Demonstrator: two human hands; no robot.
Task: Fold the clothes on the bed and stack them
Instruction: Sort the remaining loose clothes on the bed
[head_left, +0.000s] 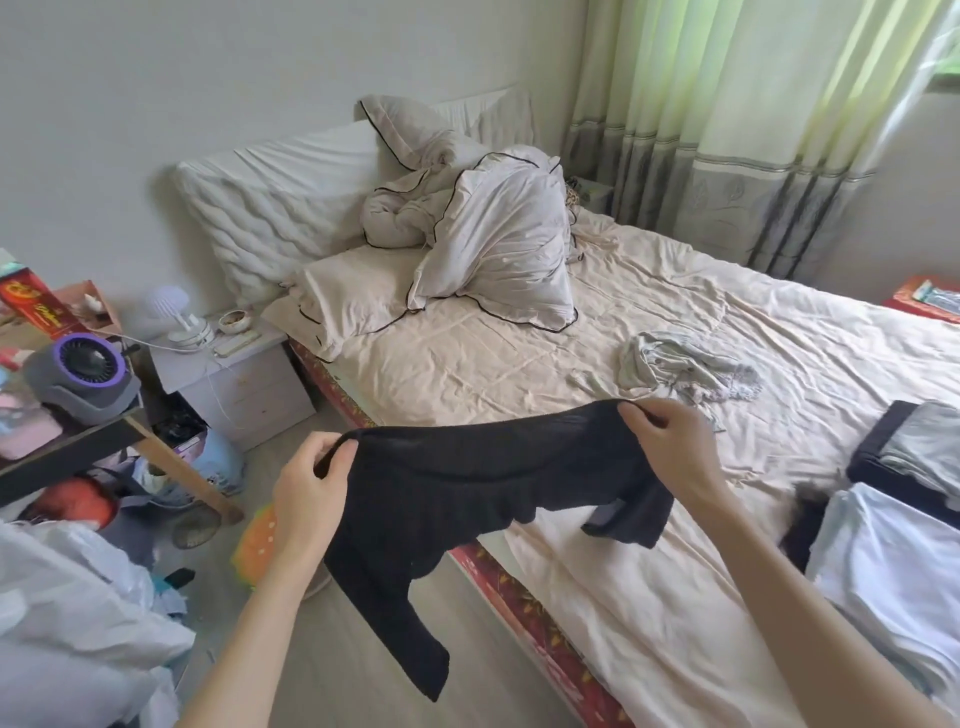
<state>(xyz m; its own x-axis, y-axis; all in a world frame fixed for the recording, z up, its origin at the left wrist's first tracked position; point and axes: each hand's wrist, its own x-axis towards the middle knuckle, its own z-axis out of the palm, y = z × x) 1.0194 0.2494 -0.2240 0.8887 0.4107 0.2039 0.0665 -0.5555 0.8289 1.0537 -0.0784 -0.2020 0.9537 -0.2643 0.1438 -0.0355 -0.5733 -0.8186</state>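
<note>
- The step in hand looks like spreading the black top (467, 493) out before folding it. To do it well, keep the top edge taut and level between both hands, then lower it flat onto the bare sheet of the bed (597, 332) near the front edge, with the sleeves laid out to the sides and not tucked under.
- The left hand (311, 483) pinches one end of the top edge between thumb and curled fingers; the right hand (670, 447) pinches the other end the same way.
- The black top hangs in the air between the two hands, partly over the bed's near edge and partly over the floor. One sleeve dangles below the left hand; the other hangs under the right wrist.
- A crumpled pale garment (685, 369) lies on the sheet just beyond the right hand, not yet folded.
- Folded clothes (904, 545) sit stacked at the right side of the bed, near the right forearm; the finished top likely belongs there.
</note>
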